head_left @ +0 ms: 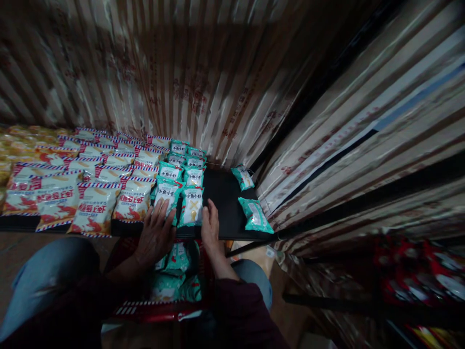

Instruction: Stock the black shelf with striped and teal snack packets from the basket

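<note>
My left hand (157,233) lies flat, fingers spread, on the front teal snack packet (166,193) of a row on the black shelf (225,203). My right hand (210,224) rests flat on the shelf's front edge, fingers out, touching the side of the neighbouring teal packet (192,206). Behind them stand more teal packets (186,157) in two rows. Two loose teal packets (255,214) (243,176) lie apart at the shelf's right end.
White and red shrimp-snack bags (95,207) fill the shelf to the left. A red basket (163,310) between my knees holds more teal packets (177,271). Striped cardboard walls close the back and right. A lower shelf with red packets (428,276) is at the right.
</note>
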`<state>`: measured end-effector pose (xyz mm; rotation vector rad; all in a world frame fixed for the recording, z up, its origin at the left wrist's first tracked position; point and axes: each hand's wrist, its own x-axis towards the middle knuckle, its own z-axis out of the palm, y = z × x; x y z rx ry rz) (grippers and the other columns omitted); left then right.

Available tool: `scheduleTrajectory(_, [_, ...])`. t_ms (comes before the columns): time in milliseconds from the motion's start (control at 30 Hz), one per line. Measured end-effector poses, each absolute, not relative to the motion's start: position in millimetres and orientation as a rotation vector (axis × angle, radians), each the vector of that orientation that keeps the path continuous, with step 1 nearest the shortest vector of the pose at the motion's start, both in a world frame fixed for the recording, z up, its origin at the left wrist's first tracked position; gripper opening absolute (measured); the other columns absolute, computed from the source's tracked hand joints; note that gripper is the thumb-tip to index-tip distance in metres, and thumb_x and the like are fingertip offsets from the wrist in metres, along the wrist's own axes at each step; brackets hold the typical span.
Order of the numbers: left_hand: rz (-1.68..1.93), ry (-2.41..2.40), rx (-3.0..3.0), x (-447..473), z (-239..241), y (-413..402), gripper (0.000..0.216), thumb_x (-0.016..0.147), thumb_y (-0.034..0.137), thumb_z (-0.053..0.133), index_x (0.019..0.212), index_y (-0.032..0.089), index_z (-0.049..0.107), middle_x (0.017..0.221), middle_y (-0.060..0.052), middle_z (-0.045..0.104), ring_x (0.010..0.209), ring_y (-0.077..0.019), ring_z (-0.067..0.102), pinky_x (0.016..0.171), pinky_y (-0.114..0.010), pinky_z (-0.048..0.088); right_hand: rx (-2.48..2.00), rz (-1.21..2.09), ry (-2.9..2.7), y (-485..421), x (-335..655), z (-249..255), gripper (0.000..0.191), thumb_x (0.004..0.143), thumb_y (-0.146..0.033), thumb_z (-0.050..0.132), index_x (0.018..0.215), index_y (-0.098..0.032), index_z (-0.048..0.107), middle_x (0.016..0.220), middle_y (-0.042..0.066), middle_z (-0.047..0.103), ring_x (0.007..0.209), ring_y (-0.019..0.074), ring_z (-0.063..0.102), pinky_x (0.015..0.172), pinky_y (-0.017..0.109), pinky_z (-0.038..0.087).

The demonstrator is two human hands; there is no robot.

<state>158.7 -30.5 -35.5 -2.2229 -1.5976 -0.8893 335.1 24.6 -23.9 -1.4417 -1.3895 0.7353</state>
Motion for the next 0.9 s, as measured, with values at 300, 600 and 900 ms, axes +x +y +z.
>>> scheduleTrajectory(300, [-0.981, -1.528, -2.234, 150, -42, -32, 0.054, 0.088, 0.023, 0.047, 0.139, 0.014, 0.034, 0.153, -0.019, 0.025, 0.143, -0.0326, 0.015, 0.11, -0.052, 0.03, -1.456, 0.627, -1.557, 21, 320, -28, 0.065, 0.086, -0.044, 0.045, 0.141, -0.01, 0.034, 0.137, 0.017, 0.048, 0.126, 0.0265, 0.046, 0.106, 0.041, 0.036])
scheduleTrajectory(600, [-0.991, -1.553, -2.261, 144, -46, -29, 0.052, 0.088, 0.022, 0.047, 0.139, 0.017, 0.036, 0.15, -0.017, 0.032, 0.144, -0.0319, 0.015, 0.109, -0.052, 0.032, -1.442, 0.509, -1.622, 25, 317, -34, 0.052, 0.091, -0.042, 0.037, 0.133, -0.012, 0.045, 0.121, 0.017, 0.054, 0.115, 0.0263, 0.05, 0.102, 0.044, 0.039])
scheduleTrajectory(900, [-1.169, -1.397, -2.43, 138, -37, -52, 0.049, 0.088, 0.014, 0.043, 0.136, 0.024, 0.038, 0.146, -0.012, 0.041, 0.141, -0.0275, 0.027, 0.106, -0.052, 0.039, -1.329, 0.386, -1.609, -14, 323, -22, 0.045, 0.092, -0.038, 0.035, 0.13, -0.017, 0.045, 0.129, 0.015, 0.049, 0.126, 0.0246, 0.042, 0.107, 0.047, 0.033])
